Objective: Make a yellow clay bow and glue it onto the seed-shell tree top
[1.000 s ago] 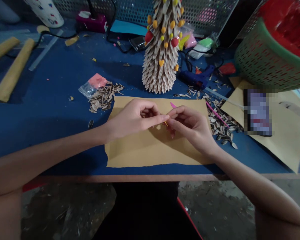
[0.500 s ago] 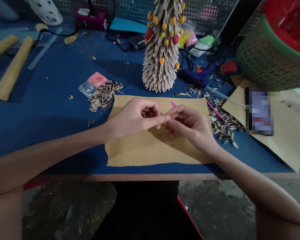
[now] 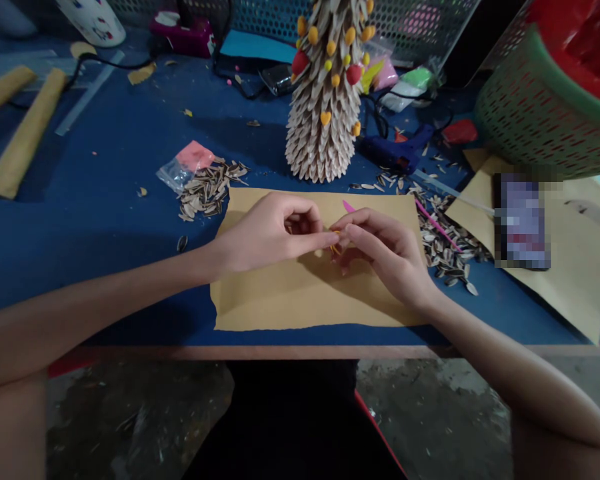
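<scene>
My left hand (image 3: 280,230) reaches over a sheet of brown paper (image 3: 275,303), its thumb and forefinger pinched together. Opposite it, my right hand (image 3: 387,250) pinches at the same spot, the fingertips of both hands meeting. Between them shows a thin, curved orange-yellow piece (image 3: 335,249), mostly hidden by the fingers; it looks like a strand of soft clay. The pink tip of a tool (image 3: 349,207) pokes out behind my right hand. Beyond the paper stands a cone-shaped tree of seed shells (image 3: 321,150), dotted with orange, yellow and red balls.
Seed shells lie in a left pile (image 3: 207,190) and a right pile (image 3: 447,257). A pink stick (image 3: 437,225) rests on the right pile. Behind are a blue glue gun (image 3: 400,150) and a green basket (image 3: 535,100). A phone (image 3: 525,223) lies on paper at right.
My right thumb has shifted up and forward over the fingertips, and a little more of the orange-yellow piece shows. My left hand has hardly moved.
</scene>
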A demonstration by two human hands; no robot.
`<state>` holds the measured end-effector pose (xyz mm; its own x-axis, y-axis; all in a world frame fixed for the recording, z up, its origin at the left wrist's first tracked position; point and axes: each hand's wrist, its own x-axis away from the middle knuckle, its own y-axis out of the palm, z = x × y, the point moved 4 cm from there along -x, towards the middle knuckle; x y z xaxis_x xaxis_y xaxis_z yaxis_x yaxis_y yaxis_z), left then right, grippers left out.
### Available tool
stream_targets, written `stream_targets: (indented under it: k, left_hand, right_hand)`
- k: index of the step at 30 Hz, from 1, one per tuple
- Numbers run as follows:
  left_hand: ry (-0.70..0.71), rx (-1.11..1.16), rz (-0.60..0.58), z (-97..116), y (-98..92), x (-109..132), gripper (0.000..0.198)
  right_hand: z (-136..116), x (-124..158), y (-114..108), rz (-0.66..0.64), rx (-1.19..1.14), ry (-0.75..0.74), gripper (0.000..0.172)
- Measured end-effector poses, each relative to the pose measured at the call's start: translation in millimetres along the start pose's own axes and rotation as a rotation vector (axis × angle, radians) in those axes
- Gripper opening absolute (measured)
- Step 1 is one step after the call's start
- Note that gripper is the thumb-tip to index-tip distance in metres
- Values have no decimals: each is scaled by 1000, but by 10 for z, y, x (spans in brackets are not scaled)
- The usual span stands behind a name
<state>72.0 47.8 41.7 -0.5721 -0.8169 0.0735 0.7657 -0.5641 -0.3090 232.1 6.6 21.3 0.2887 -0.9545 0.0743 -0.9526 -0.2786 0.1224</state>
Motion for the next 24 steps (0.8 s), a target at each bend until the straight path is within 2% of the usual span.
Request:
stream_targets:
  k: [13, 19, 24]
  left_hand:
    - [-15, 10, -36, 28, -3, 6, 23]
    - [6, -3, 47, 22, -15, 34, 24]
    - [8, -45, 31, 9, 42, 81, 19]
  right_hand:
    - [-13, -13, 6, 0, 38, -9, 17]
    - [-41, -11, 11, 44, 53, -13, 20]
    - [-53, -13, -12, 80, 65, -57, 19]
